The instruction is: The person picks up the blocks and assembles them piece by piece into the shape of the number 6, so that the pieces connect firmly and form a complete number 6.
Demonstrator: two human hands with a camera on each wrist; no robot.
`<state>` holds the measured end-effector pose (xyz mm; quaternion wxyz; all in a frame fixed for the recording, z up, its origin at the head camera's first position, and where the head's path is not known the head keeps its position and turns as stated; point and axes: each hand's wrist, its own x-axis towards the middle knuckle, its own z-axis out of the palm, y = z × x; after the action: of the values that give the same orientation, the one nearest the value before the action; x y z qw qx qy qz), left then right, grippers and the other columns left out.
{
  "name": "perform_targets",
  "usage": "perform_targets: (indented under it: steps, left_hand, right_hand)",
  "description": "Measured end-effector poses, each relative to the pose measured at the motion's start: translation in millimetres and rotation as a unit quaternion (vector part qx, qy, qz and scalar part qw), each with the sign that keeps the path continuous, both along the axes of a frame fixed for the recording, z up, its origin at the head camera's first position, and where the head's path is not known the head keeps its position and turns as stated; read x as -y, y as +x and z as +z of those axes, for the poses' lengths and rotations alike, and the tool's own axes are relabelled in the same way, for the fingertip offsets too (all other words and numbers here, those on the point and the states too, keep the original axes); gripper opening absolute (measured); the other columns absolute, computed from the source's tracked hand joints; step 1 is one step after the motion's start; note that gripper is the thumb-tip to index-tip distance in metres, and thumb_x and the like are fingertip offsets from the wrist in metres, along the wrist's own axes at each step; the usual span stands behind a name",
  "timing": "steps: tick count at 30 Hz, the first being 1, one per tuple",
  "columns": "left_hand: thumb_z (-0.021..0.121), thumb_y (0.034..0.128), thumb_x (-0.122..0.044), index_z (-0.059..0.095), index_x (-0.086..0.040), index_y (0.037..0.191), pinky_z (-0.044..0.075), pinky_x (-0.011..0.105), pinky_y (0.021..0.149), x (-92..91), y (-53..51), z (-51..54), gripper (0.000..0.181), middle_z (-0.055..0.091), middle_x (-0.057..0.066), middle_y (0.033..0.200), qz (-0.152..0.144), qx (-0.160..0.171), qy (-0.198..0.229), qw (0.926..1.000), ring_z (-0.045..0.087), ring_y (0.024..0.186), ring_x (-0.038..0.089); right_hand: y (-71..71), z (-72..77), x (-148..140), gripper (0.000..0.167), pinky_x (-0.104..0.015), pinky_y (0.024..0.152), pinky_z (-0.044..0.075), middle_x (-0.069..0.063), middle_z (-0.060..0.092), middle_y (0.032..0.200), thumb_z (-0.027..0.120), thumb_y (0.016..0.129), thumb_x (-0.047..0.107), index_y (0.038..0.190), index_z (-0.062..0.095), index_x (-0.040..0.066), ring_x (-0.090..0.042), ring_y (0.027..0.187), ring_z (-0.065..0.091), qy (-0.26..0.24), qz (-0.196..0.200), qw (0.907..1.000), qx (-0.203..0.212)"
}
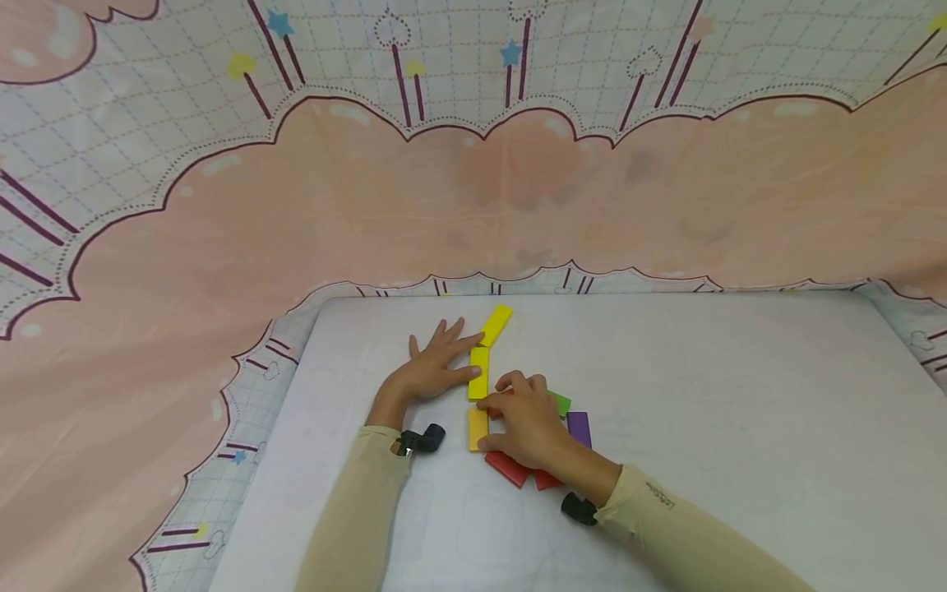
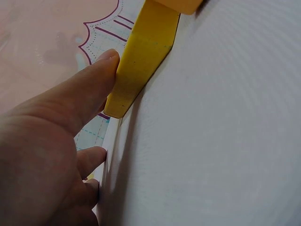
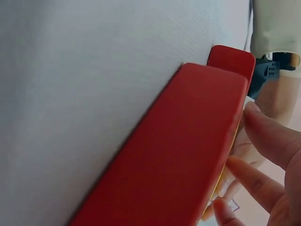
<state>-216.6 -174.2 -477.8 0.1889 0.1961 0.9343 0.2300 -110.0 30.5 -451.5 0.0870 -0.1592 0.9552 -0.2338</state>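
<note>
My left hand (image 1: pixel 436 368) lies spread on the left. Its thumb touches the side of the middle yellow block (image 1: pixel 481 386), and its index finger reaches the slanted upper yellow block (image 1: pixel 498 323). Thumb and index finger of my right hand (image 1: pixel 528 423) pinch the orange-yellow block (image 1: pixel 476 430) near its two ends, below the yellow pair. Under and around the right hand are a red block (image 1: pixel 506 470), a second red block (image 1: pixel 546 480), a purple block (image 1: pixel 579 426) and a green block (image 1: pixel 560 403). Another reddish block beneath the fingers is mostly hidden.
A white tabletop (image 1: pixel 703 378) stretches to the right of the blocks. Behind it and along its left side hangs a patterned pink and white cloth (image 1: pixel 444 205). Black wrist cameras sit on the left wrist (image 1: pixel 423 438) and the right wrist (image 1: pixel 579 509).
</note>
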Motion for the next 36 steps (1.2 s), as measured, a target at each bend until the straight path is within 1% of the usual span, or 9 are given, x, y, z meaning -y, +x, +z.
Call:
perform_targets:
  steps: [3, 6, 8, 11, 15, 23, 26, 30, 36]
  left_hand:
    - [0.058, 0.0979, -0.057, 0.032, -0.041, 0.159, -0.018, 0.075, 0.115, 0.0, 0.4, -0.2, 0.069, 0.004, 0.000, 0.174, -0.001, 0.001, 0.003, 1.0000, -0.013, 0.160, 0.028]
    - [0.058, 0.0981, -0.057, 0.032, -0.041, 0.159, -0.018, 0.074, 0.115, 0.3, 0.5, -0.8, 0.068, 0.004, -0.001, 0.174, -0.001, 0.002, 0.005, 1.0000, -0.013, 0.160, 0.028]
    - [0.057, 0.0982, -0.058, 0.031, -0.042, 0.159, -0.019, 0.073, 0.115, 0.4, 0.3, -0.8, 0.068, 0.003, -0.002, 0.174, -0.001, 0.004, 0.006, 1.0000, -0.014, 0.160, 0.027]
    - [0.057, 0.0982, -0.057, 0.031, -0.041, 0.159, -0.019, 0.073, 0.115, 0.6, 0.2, 0.1, 0.068, 0.003, -0.001, 0.174, 0.000, 0.005, 0.007, 1.0000, -0.013, 0.160, 0.027]
    - [0.058, 0.0983, -0.056, 0.033, -0.040, 0.159, -0.019, 0.074, 0.115, 0.9, 0.2, 0.8, 0.068, 0.004, 0.000, 0.174, 0.000, 0.004, 0.008, 1.0000, -0.013, 0.160, 0.028]
    - [0.058, 0.0981, -0.056, 0.032, -0.039, 0.159, -0.019, 0.074, 0.115, 0.6, -0.2, 0.1, 0.069, 0.004, 0.001, 0.174, 0.001, 0.006, 0.009, 0.9999, -0.013, 0.160, 0.029]
    - [0.059, 0.0981, -0.056, 0.033, -0.039, 0.159, -0.019, 0.074, 0.115, 0.7, 0.3, 0.9, 0.069, 0.004, 0.001, 0.174, 0.000, 0.004, 0.013, 0.9999, -0.013, 0.160, 0.029]
    - [0.059, 0.0980, -0.056, 0.032, -0.040, 0.159, -0.020, 0.073, 0.115, 0.4, 0.8, 1.7, 0.069, 0.004, -0.001, 0.174, 0.002, 0.008, 0.015, 0.9999, -0.014, 0.160, 0.027]
    - [0.058, 0.0980, -0.056, 0.031, -0.041, 0.159, -0.019, 0.073, 0.116, -0.5, 1.1, 1.5, 0.069, 0.003, -0.002, 0.174, 0.005, 0.011, 0.005, 0.9999, -0.014, 0.160, 0.027]
  right_hand:
    - [1.7, 0.9, -4, 0.038, -0.041, 0.087, 0.046, -0.004, 0.056, 0.127, 0.088, 0.078, 0.043, 0.112, 0.079, 0.029, -0.029, 0.116, 0.045, -0.004, -0.004, 1.0000, -0.008]
    - [5.1, 2.3, -9, 0.019, -0.042, 0.086, 0.048, -0.003, 0.058, 0.117, 0.088, 0.077, 0.043, 0.088, 0.079, 0.030, -0.028, 0.114, 0.046, -0.001, -0.003, 0.9999, -0.017]
    - [8.0, 3.0, -14, 0.019, -0.043, 0.086, 0.048, -0.002, 0.059, 0.112, 0.089, 0.077, 0.043, 0.075, 0.075, 0.031, -0.026, 0.111, 0.047, 0.003, 0.010, 0.9997, -0.023]
    - [12.6, 3.5, -20, 0.023, -0.043, 0.084, 0.046, 0.001, 0.059, 0.105, 0.090, 0.075, 0.042, 0.067, 0.071, 0.032, -0.024, 0.104, 0.047, 0.001, 0.038, 0.9987, -0.034]
    - [15.9, 2.4, -23, 0.021, -0.042, 0.081, 0.044, 0.004, 0.057, 0.101, 0.091, 0.075, 0.039, 0.068, 0.073, 0.030, -0.022, 0.099, 0.045, -0.009, 0.061, 0.9973, -0.039]
    - [15.7, 2.6, -22, 0.017, -0.041, 0.081, 0.044, 0.003, 0.058, 0.104, 0.091, 0.075, 0.037, 0.073, 0.077, 0.028, -0.021, 0.101, 0.045, -0.010, 0.064, 0.9977, -0.021]
    - [13.7, 3.0, -25, 0.017, -0.040, 0.081, 0.044, 0.004, 0.059, 0.104, 0.090, 0.076, 0.041, 0.075, 0.077, 0.029, -0.021, 0.101, 0.046, -0.003, 0.065, 0.9977, -0.018]
    - [11.7, 8.7, -35, 0.017, -0.037, 0.078, 0.045, 0.007, 0.059, 0.101, 0.089, 0.076, 0.044, 0.079, 0.078, 0.031, -0.018, 0.100, 0.048, 0.008, 0.059, 0.9981, -0.012]
    - [12.6, 16.9, -63, 0.013, -0.033, 0.073, 0.042, 0.011, 0.055, 0.093, 0.091, 0.074, 0.036, 0.081, 0.081, 0.031, -0.012, 0.097, 0.047, 0.012, 0.049, 0.9987, 0.009]
